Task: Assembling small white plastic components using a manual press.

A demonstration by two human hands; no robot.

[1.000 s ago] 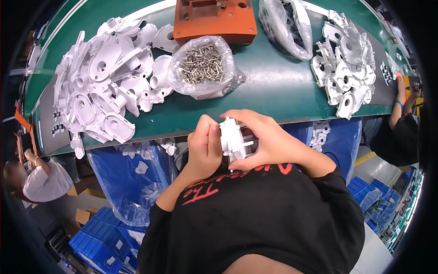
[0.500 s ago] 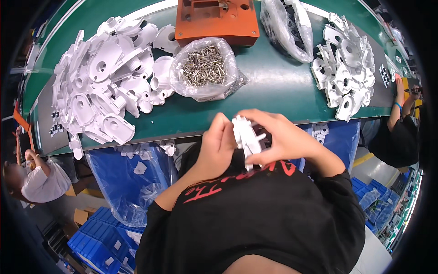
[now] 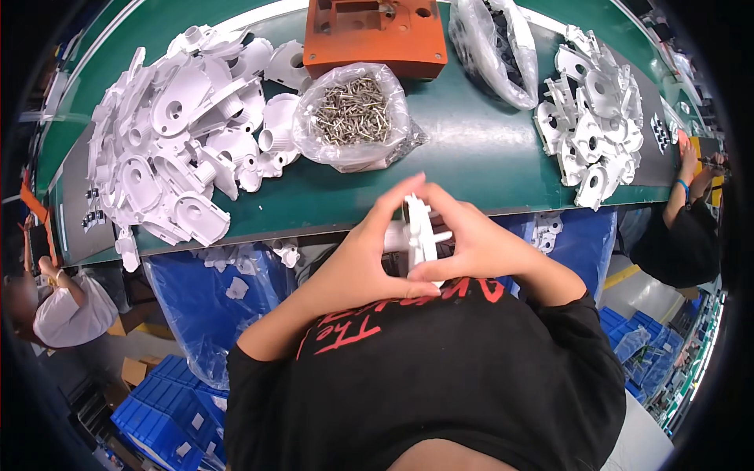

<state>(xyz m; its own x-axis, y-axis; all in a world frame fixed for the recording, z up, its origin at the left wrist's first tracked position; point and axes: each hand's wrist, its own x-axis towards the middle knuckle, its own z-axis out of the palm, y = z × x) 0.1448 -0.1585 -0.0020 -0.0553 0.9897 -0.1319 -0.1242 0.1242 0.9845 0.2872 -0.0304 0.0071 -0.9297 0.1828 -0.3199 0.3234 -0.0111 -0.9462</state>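
Note:
A white plastic part (image 3: 422, 239) is held upright between my two hands, just in front of the bench edge. My left hand (image 3: 363, 253) closes on its left side, with the thumb low and the fingers at the top. My right hand (image 3: 483, 245) grips the right side the same way, fingertips meeting the left ones above. A short peg sticks out of the part toward my right palm, and a rounder white piece shows on the left-palm side. Beyond my hands, a clear bag of metal screws (image 3: 353, 114) lies on the green bench (image 3: 463, 149).
A large pile of white plastic parts (image 3: 177, 118) covers the left; a smaller pile (image 3: 598, 118) lies right. An orange fixture (image 3: 375, 39) and a bag of black pieces (image 3: 499, 55) sit at the back. Below hang blue lined bins (image 3: 196, 306). Co-workers (image 3: 75, 310) (image 3: 677, 235) flank me.
My left hand has moved from the part's upper edge to wrap its left side, thumb now below. The part has turned more upright and edge-on, and my right hand has shifted slightly.

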